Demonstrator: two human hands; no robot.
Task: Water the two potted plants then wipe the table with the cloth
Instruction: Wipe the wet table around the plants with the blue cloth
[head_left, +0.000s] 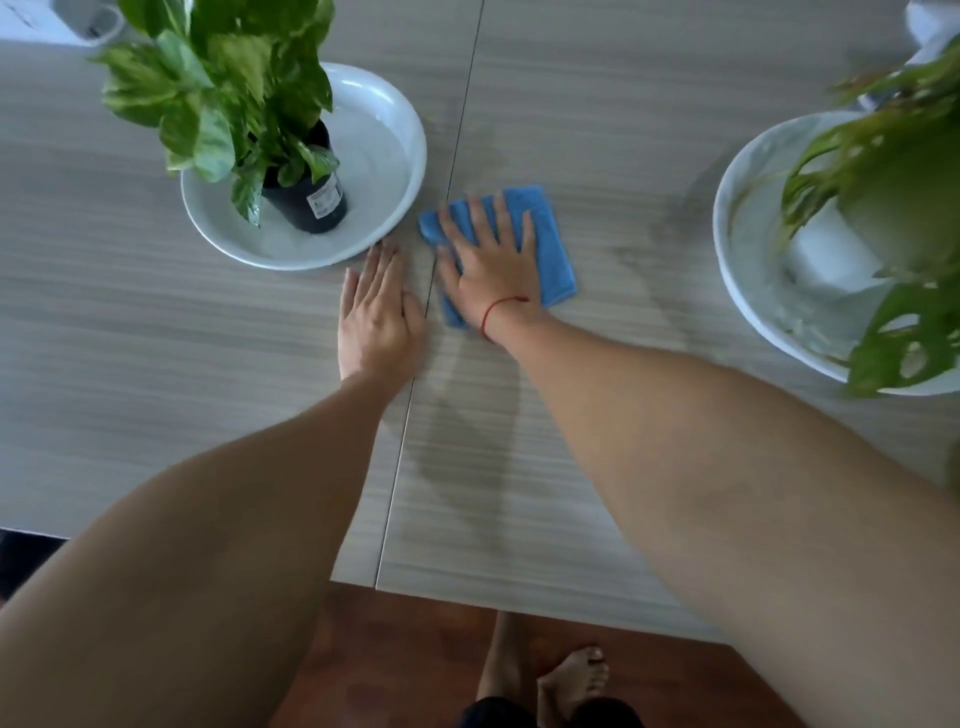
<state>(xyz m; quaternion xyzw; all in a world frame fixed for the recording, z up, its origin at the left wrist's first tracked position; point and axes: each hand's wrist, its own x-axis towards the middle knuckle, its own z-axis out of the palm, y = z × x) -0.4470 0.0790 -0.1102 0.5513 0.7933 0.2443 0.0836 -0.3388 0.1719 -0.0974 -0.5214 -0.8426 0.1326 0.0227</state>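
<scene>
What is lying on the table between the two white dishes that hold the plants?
In the head view, a blue cloth lies there under the flat right hand; the left hand rests beside it on the table, near a seam.

I can make out one white label (326, 196) on the black pot (306, 200) (left plant, in its white dish), but its print is too blurred to read.
</scene>
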